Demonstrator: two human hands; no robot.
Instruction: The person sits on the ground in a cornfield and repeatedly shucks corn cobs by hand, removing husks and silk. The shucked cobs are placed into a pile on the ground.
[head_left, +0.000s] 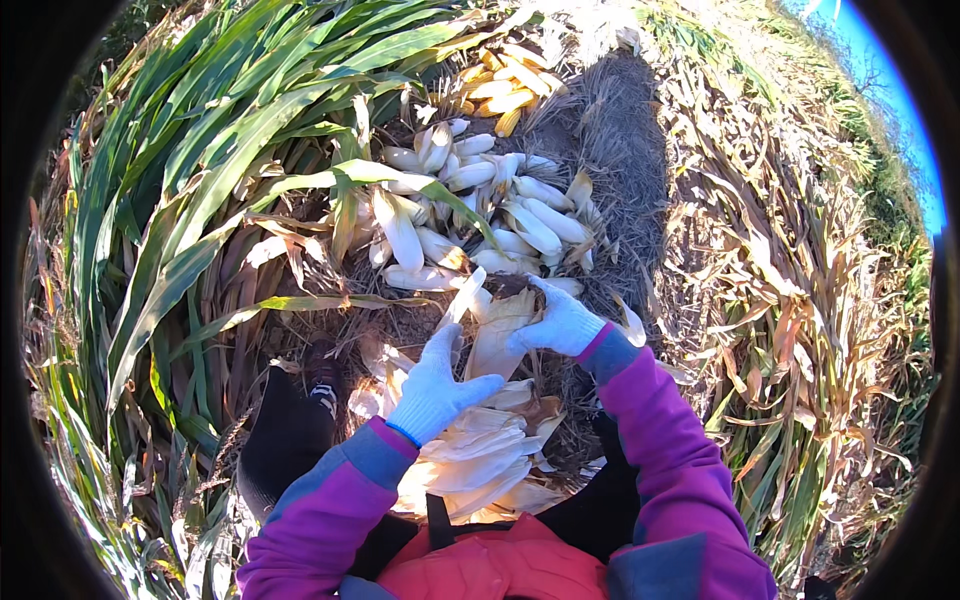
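In the head view my right hand (559, 319), in a white knit glove, grips the dark upper end of a corn ear in pale husk (501, 334). My left hand (442, 386), gloved too, is beside the ear's lower left; its thumb and fingers are spread, and a peeled-back husk strip (461, 296) rises by its fingertips. Whether this hand touches the husk I cannot tell. Beyond both hands lies a heap of ears in pale husks (472, 176). Loose stripped husks (476, 465) are piled below my hands, close to my body.
Bare yellow corn cobs (510, 82) lie in a pile at the top. Green cut corn stalks (172, 180) cover the left side, and one long leaf reaches across the heap. Dry stalks (780, 300) lie along the right. A shoe (324, 386) is on the ground at left.
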